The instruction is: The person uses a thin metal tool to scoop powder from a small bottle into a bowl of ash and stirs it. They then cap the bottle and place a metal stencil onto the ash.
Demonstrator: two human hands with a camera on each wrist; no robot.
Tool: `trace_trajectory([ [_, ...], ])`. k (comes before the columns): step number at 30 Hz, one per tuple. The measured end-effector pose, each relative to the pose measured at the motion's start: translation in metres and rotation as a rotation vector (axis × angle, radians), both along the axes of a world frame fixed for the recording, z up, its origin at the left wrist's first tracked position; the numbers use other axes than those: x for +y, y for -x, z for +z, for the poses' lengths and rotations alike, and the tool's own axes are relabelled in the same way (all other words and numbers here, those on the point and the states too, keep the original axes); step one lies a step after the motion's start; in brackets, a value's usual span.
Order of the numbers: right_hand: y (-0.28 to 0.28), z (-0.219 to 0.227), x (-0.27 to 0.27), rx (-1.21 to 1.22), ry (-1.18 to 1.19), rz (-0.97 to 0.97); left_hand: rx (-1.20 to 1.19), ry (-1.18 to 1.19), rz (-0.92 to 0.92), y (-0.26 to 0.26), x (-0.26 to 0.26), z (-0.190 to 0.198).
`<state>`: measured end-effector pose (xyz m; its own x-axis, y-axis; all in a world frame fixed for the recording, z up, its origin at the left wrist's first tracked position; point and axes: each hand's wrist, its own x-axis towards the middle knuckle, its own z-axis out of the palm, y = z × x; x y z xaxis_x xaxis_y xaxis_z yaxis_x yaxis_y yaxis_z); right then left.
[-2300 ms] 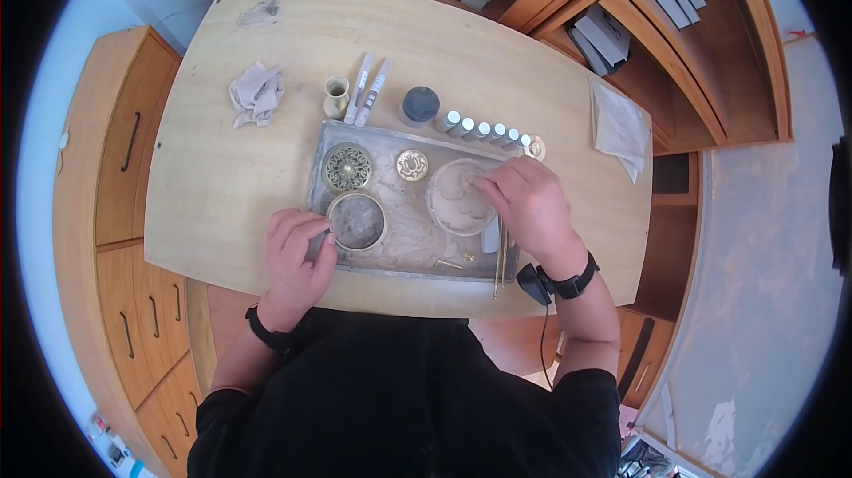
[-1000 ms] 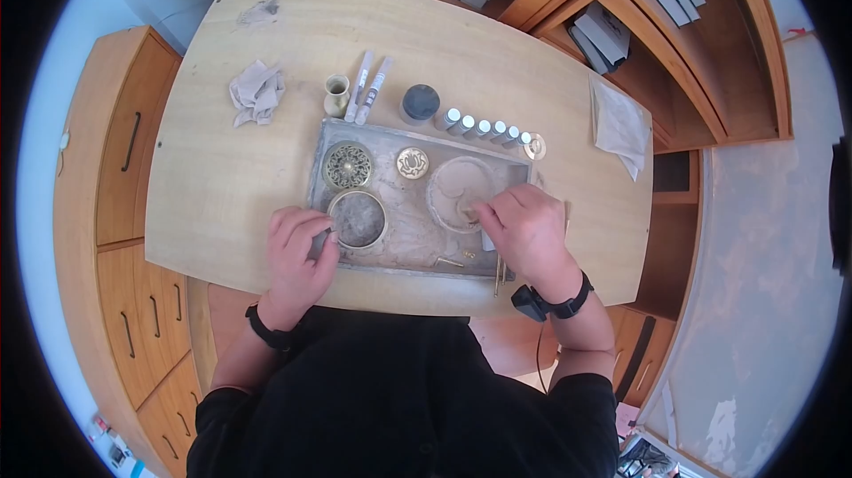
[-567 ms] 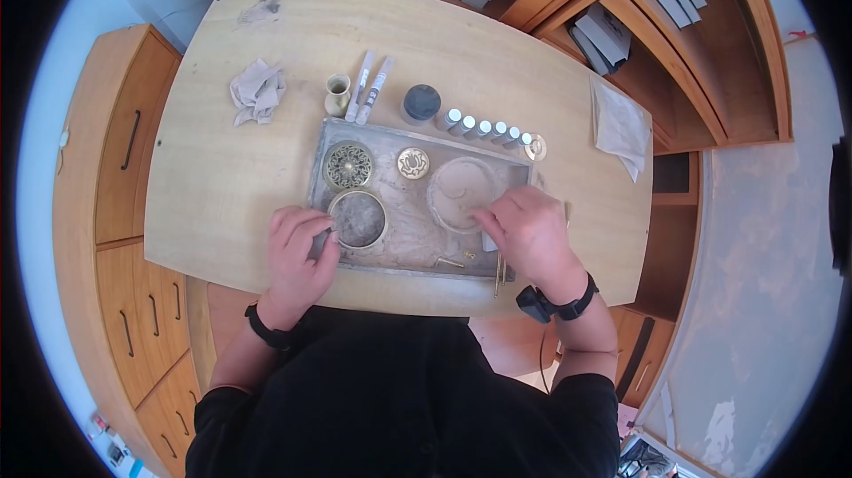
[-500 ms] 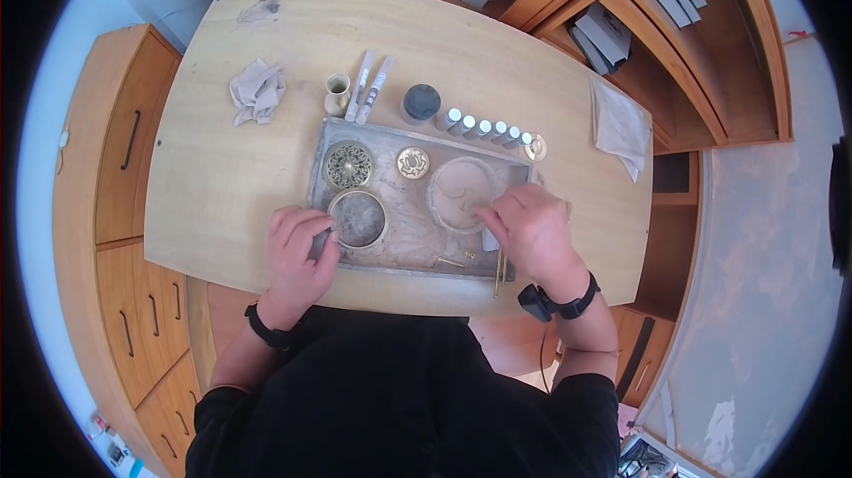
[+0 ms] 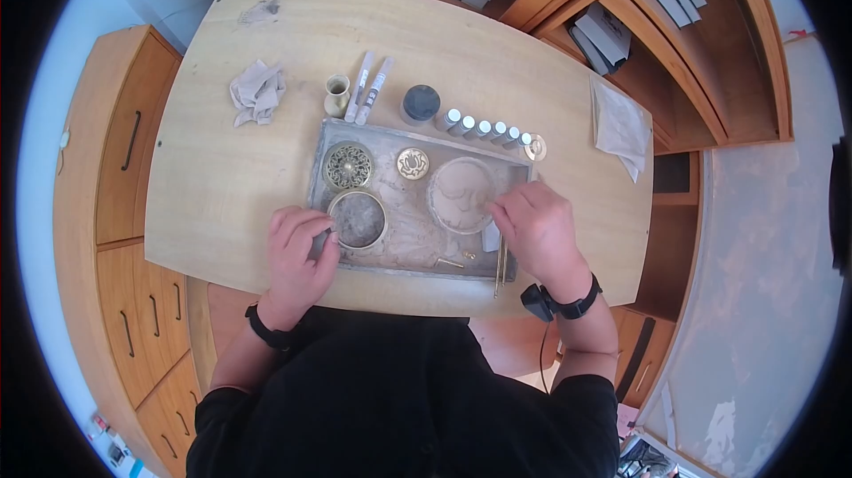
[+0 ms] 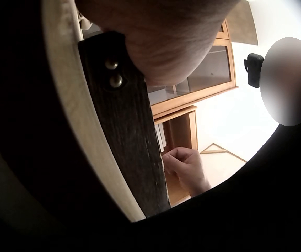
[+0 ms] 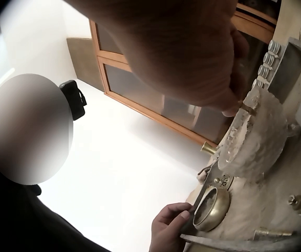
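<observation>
My left hand (image 5: 299, 256) has loosely bent fingers, their tips beside the round brass bowl (image 5: 385, 228) of grey ash, at the left edge of the grey tray (image 5: 399, 275). Whether they touch bowl or tray is unclear. My right hand (image 5: 541, 225) is at the right rim of the wide powder bowl (image 5: 432, 205). In the right wrist view, a small brownish piece (image 7: 248, 108) is pinched at the fingertips of my right hand (image 7: 192, 58), over the wide bowl (image 7: 263, 142). An openwork lid (image 5: 347, 165) and a round brass piece (image 5: 413, 164) lie in the tray.
Behind the tray are a brass vase (image 5: 336, 97), two tubes (image 5: 374, 90), a dark round jar (image 5: 421, 104) and several small capped vials (image 5: 484, 130). Thin brass rods (image 5: 500, 269) cross the tray's front edge. A crumpled cloth (image 5: 256, 94) lies at the left.
My right hand has moved down from its earliest position, then slightly right, from over the powder to the bowl's right rim. The left hand has stayed put. Marks in the powder have changed.
</observation>
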<state>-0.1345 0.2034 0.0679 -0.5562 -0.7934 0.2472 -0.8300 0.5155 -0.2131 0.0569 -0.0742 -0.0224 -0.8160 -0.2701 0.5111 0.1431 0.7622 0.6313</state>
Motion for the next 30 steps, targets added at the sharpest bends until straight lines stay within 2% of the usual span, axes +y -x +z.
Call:
trace_trajectory([
  [17, -0.014, -0.008, -0.018, -0.009, 0.052, 0.105, -0.009, 0.001, 0.010, -0.001, 0.001, 0.003],
  [30, 0.001, -0.010, -0.038, 0.034, 0.058, 0.106, -0.016, -0.003, 0.006, -0.002, 0.001, -0.001],
])
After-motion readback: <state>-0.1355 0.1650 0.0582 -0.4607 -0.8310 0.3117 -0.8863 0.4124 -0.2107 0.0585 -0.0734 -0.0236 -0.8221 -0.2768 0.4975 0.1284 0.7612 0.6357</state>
